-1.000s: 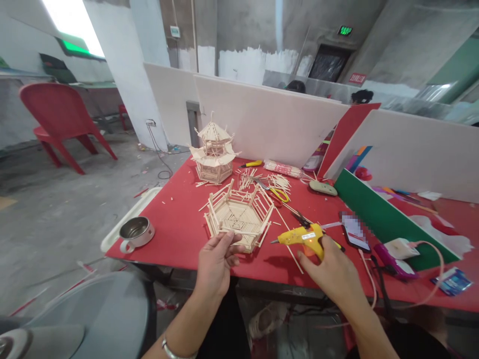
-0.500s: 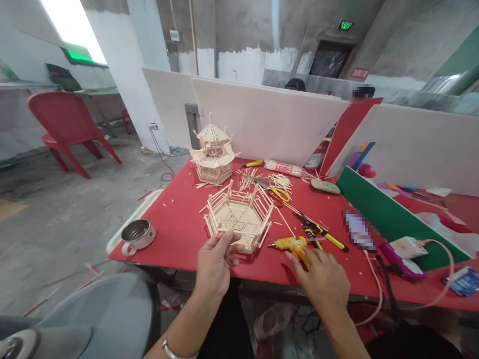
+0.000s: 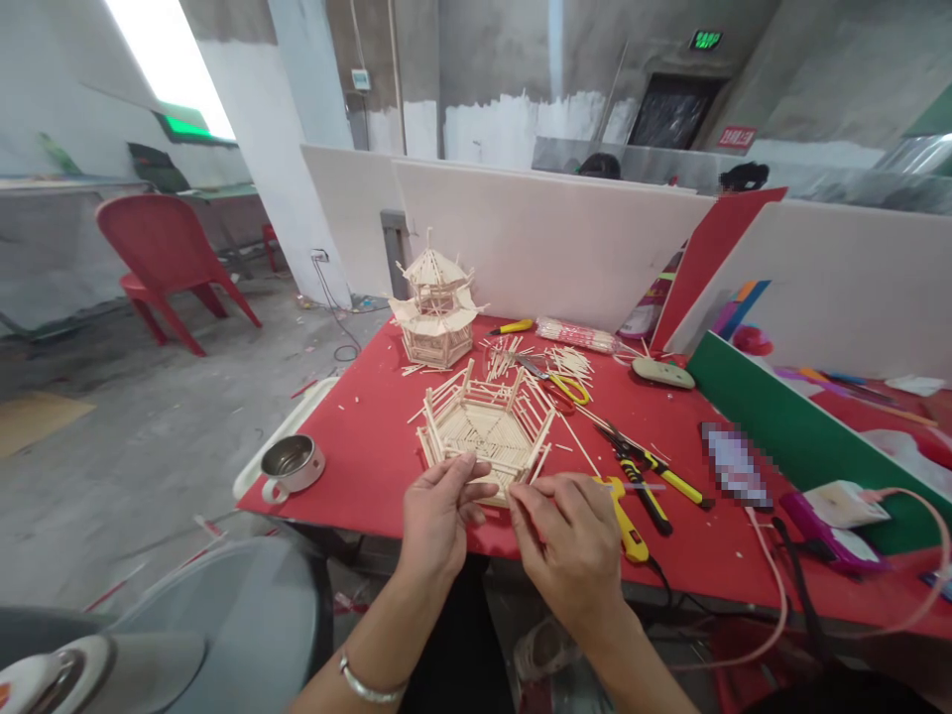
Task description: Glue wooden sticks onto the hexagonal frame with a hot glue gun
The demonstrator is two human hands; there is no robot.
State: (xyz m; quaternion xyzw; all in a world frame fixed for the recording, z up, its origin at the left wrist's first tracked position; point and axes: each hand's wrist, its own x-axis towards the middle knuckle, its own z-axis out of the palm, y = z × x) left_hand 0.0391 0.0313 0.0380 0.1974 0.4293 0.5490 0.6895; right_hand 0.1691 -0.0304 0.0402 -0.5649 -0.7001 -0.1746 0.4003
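Hexagonal stick frame [image 3: 487, 436] on the red tabletop [image 3: 357, 426], near side, about mid-scene; slatted floor with an open web pattern, railings round the rim.

Left hand [image 3: 437, 514] at the frame's near side. Thumb and forefinger tips together by the near rail, other fingers loosely curled. Cannot tell whether the pinch is on the rail or on some small piece. Silver bracelet [image 3: 372, 689] at that wrist.

Right hand [image 3: 572, 540] at the near right corner of the frame. Thumb and fingertips drawn together, the rest bent over; anything between the tips too small to make out.

Just right of it, yellow glue gun [image 3: 631, 526] lying on the table, front part hidden behind the hand. Pliers [image 3: 651, 501] next to that, jaws toward the far side. Beyond the frame, yellow-handled scissors [image 3: 571, 389] and loose sticks [image 3: 571, 365]. Far left, tiered stick pagoda [image 3: 438, 317], upright.
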